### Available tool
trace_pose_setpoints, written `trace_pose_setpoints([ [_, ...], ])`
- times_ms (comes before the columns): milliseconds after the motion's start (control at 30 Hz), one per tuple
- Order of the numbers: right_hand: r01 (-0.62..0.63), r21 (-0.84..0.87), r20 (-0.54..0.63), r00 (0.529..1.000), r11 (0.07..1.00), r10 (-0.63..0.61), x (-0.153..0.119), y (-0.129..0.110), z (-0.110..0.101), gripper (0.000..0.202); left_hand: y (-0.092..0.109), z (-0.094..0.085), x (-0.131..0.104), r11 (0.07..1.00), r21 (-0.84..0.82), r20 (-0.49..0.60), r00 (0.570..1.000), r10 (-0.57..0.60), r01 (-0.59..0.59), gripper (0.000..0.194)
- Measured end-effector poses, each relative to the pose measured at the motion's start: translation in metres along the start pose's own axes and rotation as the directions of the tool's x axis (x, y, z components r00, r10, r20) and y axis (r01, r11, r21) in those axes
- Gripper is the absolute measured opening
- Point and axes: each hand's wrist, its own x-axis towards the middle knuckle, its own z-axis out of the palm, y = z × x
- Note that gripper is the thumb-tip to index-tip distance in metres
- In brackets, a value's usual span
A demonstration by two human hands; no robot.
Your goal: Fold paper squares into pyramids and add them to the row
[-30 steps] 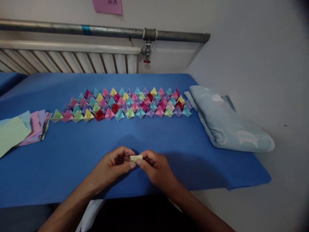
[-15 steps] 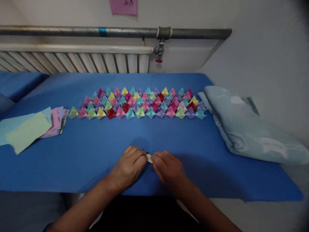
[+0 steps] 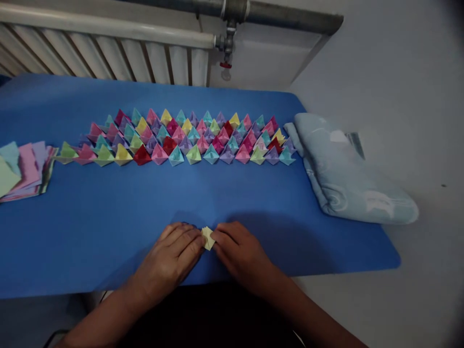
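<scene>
From my head view, a small folded yellow paper (image 3: pixel 208 238) is located at lower centre of the frame, between the two hands. The left hand (image 3: pixel 172 251) pinches its left edge and the right hand (image 3: pixel 242 253) its right edge; I read this two-sided grip as holding the layers together and the creases aligned. The fingers cover both edges, so I cannot tell whether the paper touches the blue counter (image 3: pixel 145 198) beneath. Across the middle of the frame, folded paper boats (image 3: pixel 194 154) stand in close rows, points upward, probably packed so that neighbours brace one another. At the left edge of the frame lies a fanned stack of coloured sheets (image 3: pixel 31 164), likely placed within left-side reach. At right, a folded pale-blue cloth (image 3: pixel 348 169) lies beside the row ends, presumably to keep it away from the handling area
</scene>
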Motion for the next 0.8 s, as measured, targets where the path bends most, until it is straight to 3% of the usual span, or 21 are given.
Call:
trace_pose_setpoints([
  [333,-0.096,0.070,0.009,0.995,0.993,0.095,0.000,-0.002,-0.003,0.019,0.004,0.001,0.000,0.997,-0.031,-0.003,0.997,-0.075,0.075,0.015],
  [500,-0.111,0.139,-0.039,0.992,0.984,0.118,0.003,0.001,0.001,0.017,0.007,-0.003,0.006,0.978,-0.079,0.036,0.981,-0.190,0.192,0.012],
  [800,-0.207,0.165,0.083,0.977,0.964,0.196,0.017,0.005,-0.002,0.017,0.013,-0.002,0.013,0.951,-0.031,0.068,0.950,-0.304,0.306,0.023],
])
